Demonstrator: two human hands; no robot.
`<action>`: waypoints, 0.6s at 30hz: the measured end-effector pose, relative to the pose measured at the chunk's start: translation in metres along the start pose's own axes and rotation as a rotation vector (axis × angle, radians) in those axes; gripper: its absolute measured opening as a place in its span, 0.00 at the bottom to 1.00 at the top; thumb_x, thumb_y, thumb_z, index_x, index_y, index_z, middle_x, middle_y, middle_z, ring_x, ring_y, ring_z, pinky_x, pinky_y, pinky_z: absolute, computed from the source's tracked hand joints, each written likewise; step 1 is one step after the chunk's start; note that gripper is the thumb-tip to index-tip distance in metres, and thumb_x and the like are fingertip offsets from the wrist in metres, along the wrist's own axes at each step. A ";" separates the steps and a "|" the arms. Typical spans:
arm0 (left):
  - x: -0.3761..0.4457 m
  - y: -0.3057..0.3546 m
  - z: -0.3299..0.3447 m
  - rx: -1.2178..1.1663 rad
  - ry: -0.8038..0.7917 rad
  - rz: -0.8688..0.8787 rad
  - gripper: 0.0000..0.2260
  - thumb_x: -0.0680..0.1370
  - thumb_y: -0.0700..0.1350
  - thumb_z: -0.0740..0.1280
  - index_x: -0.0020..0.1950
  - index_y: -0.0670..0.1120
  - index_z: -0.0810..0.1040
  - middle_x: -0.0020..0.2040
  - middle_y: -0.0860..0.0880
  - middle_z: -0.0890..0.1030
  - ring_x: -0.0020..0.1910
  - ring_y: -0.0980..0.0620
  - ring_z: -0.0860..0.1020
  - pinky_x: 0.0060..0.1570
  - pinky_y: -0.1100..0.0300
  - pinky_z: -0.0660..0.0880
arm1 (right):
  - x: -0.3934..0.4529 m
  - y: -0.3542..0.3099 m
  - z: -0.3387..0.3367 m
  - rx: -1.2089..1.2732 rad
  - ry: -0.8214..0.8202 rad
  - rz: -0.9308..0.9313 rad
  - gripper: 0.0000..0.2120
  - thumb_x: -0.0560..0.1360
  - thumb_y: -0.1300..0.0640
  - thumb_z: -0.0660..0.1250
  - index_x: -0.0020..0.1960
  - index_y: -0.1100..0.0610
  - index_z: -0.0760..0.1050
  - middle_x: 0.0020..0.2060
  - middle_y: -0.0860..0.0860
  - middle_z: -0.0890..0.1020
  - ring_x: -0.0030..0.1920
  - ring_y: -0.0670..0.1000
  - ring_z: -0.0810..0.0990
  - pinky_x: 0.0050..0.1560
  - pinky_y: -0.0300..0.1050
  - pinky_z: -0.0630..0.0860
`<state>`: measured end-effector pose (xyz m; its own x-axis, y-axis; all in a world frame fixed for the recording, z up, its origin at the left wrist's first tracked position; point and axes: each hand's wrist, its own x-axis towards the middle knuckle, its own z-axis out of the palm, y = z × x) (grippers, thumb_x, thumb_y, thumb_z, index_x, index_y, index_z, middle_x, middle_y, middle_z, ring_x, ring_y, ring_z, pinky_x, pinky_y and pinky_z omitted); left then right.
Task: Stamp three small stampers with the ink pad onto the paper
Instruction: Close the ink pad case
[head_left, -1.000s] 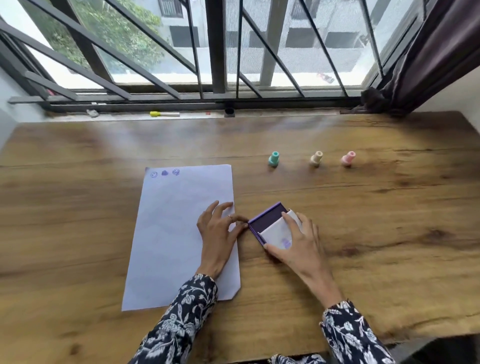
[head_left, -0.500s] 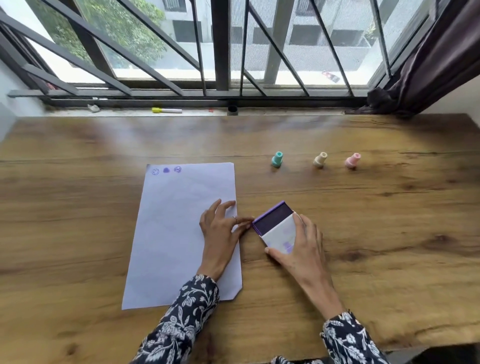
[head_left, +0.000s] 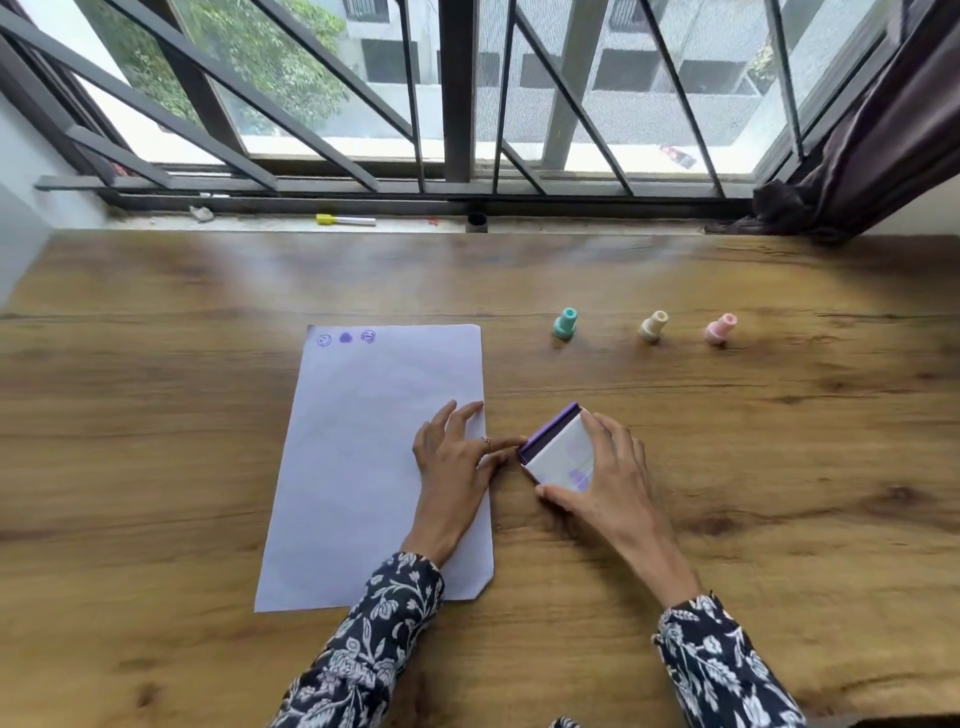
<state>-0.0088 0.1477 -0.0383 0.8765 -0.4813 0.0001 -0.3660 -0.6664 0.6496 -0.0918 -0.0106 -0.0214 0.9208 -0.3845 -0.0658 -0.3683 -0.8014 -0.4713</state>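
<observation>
A white sheet of paper (head_left: 358, 457) lies on the wooden table (head_left: 779, 467), with three purple stamp marks (head_left: 346, 338) in its top left corner. Three small stampers stand in a row to the right: teal (head_left: 564, 323), cream (head_left: 652, 326) and pink (head_left: 720, 328). The purple ink pad (head_left: 558, 449) sits beside the paper's right edge, its white lid nearly down over a thin dark strip of pad. My right hand (head_left: 605, 483) grips the lid. My left hand (head_left: 457, 462) rests flat on the paper, its fingertips touching the pad's left corner.
A window with dark metal bars runs along the table's far edge. A yellow-capped marker (head_left: 345, 220) and a small dark cap (head_left: 476, 222) lie on the sill. A dark curtain (head_left: 883, 130) hangs at the right.
My right hand has pushed the white lid further down over the ink pad, so less of the dark pad shows. My left hand has stayed on the paper.
</observation>
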 end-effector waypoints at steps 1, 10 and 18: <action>0.000 0.000 0.000 0.003 0.000 -0.001 0.11 0.77 0.48 0.62 0.53 0.63 0.78 0.70 0.49 0.67 0.73 0.47 0.55 0.67 0.57 0.44 | 0.002 -0.001 -0.001 -0.003 -0.014 -0.011 0.46 0.61 0.44 0.75 0.71 0.55 0.58 0.68 0.53 0.66 0.65 0.54 0.65 0.64 0.47 0.65; 0.000 -0.001 0.002 0.010 -0.004 -0.015 0.14 0.78 0.46 0.61 0.56 0.64 0.77 0.71 0.49 0.66 0.73 0.47 0.54 0.68 0.54 0.44 | -0.003 0.007 -0.007 0.076 0.049 -0.010 0.45 0.59 0.48 0.78 0.70 0.58 0.61 0.66 0.56 0.68 0.64 0.56 0.65 0.65 0.45 0.61; 0.000 0.001 0.003 0.046 -0.024 0.009 0.16 0.79 0.43 0.60 0.57 0.65 0.76 0.72 0.49 0.64 0.74 0.47 0.53 0.66 0.57 0.42 | -0.005 0.011 -0.005 0.078 0.005 0.009 0.47 0.59 0.46 0.77 0.71 0.57 0.59 0.67 0.54 0.67 0.65 0.54 0.63 0.67 0.47 0.62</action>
<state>-0.0097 0.1456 -0.0400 0.8658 -0.5002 -0.0131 -0.3879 -0.6875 0.6139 -0.1011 -0.0197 -0.0220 0.9168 -0.3938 -0.0661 -0.3652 -0.7597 -0.5380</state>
